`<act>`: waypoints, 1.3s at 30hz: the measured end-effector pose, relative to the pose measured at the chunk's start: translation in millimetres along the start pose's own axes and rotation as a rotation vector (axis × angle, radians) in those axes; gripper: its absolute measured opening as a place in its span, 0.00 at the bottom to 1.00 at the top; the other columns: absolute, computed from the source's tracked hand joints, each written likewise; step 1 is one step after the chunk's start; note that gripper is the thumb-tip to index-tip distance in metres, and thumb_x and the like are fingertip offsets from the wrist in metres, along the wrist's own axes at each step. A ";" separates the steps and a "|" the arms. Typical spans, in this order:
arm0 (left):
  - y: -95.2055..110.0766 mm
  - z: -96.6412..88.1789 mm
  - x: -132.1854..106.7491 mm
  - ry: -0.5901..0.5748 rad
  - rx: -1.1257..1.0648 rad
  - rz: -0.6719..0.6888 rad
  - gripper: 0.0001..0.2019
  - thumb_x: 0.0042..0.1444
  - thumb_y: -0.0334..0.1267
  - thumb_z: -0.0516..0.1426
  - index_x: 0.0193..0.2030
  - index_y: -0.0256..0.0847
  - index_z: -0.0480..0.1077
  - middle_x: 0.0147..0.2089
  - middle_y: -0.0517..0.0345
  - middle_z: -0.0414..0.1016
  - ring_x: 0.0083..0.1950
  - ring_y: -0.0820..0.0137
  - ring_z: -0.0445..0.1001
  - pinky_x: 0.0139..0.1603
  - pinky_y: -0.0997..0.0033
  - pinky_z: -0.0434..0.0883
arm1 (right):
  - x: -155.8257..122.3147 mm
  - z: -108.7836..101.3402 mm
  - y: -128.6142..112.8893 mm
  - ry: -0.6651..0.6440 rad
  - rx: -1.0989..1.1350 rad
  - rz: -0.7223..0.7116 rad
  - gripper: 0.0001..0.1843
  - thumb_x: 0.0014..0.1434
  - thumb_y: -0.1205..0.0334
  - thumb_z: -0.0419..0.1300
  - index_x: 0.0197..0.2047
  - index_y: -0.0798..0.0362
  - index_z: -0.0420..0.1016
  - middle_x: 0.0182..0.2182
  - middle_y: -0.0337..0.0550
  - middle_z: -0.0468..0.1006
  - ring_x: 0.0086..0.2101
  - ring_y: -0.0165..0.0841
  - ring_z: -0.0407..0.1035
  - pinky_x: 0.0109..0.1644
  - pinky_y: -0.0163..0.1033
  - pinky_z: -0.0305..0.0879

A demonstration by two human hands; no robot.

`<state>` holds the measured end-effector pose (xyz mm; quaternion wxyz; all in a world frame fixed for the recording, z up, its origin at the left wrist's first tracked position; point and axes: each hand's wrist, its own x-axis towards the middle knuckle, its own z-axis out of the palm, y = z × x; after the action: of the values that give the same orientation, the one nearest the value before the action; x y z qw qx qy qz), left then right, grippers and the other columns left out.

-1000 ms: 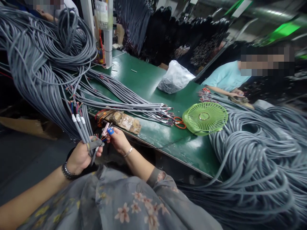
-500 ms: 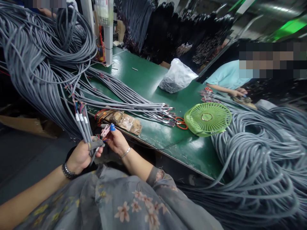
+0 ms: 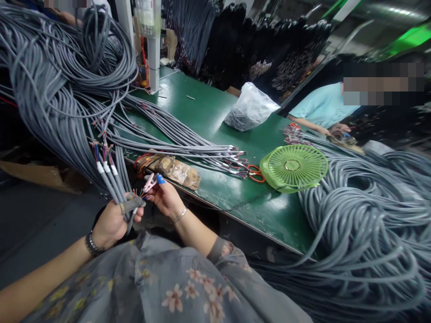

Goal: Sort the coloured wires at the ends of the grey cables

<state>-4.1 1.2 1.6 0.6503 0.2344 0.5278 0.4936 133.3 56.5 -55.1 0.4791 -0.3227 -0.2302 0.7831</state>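
My left hand (image 3: pixel 116 217) is closed around several grey cables (image 3: pixel 112 188), whose ends stand up past it with white bands and fanned coloured wires. A grey wrap covers one of its fingers. Just beyond that finger, the bared coloured wires (image 3: pixel 140 194) of another cable poke out between my hands. My right hand (image 3: pixel 167 199), with a blue cover on the thumb tip, pinches a small pink clip-like tool (image 3: pixel 149 183) beside these wires. Whether its fingertips also touch the wires is hard to make out.
A taped wooden block (image 3: pixel 177 170) lies along the green table's (image 3: pixel 208 107) near edge. Behind it are a row of grey cables (image 3: pixel 188 146), orange-handled scissors (image 3: pixel 256 174), a green fan (image 3: pixel 292 168) and a plastic bag (image 3: pixel 251 107). Cable coils flank both sides; a co-worker (image 3: pixel 319 107) sits at right.
The banded cable ends in my left hand have tilted further left. My right hand has shifted slightly to the right, and the pink tool now shows more clearly above the coloured wires.
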 end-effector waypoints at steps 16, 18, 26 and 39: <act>2.3 7.9 4.7 0.070 -0.027 -0.049 0.08 0.30 0.30 0.68 0.20 0.39 0.74 0.16 0.59 0.74 0.16 0.74 0.70 0.15 0.80 0.66 | 8.6 -7.1 20.7 -0.030 -0.227 -0.225 0.38 0.60 0.24 0.59 0.36 0.54 0.83 0.30 0.45 0.78 0.31 0.33 0.70 0.38 0.40 0.69; 2.1 7.4 4.5 0.066 -0.017 -0.049 0.08 0.30 0.31 0.68 0.20 0.39 0.74 0.16 0.59 0.75 0.16 0.74 0.70 0.15 0.80 0.66 | 9.2 -7.0 20.3 -0.035 -0.180 -0.178 0.36 0.61 0.25 0.60 0.36 0.54 0.83 0.30 0.45 0.79 0.30 0.33 0.70 0.37 0.39 0.69; 1.4 7.1 4.6 0.028 -0.003 -0.018 0.10 0.27 0.32 0.70 0.17 0.40 0.74 0.15 0.60 0.74 0.17 0.75 0.69 0.15 0.80 0.67 | 12.2 -0.2 9.1 -0.054 0.095 0.026 0.25 0.62 0.37 0.68 0.33 0.53 0.79 0.29 0.39 0.79 0.28 0.30 0.70 0.35 0.35 0.72; -3.6 0.7 6.6 0.055 0.037 0.007 0.08 0.33 0.30 0.69 0.21 0.38 0.75 0.17 0.58 0.75 0.18 0.74 0.71 0.16 0.80 0.68 | 8.5 6.8 7.8 0.028 0.092 -0.022 0.22 0.62 0.42 0.70 0.31 0.53 0.78 0.27 0.40 0.77 0.29 0.30 0.69 0.36 0.34 0.69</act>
<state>-2.3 5.7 -4.2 0.6294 0.2342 0.5537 0.4923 120.8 60.4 -58.1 0.5053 -0.3086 -0.1909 0.7829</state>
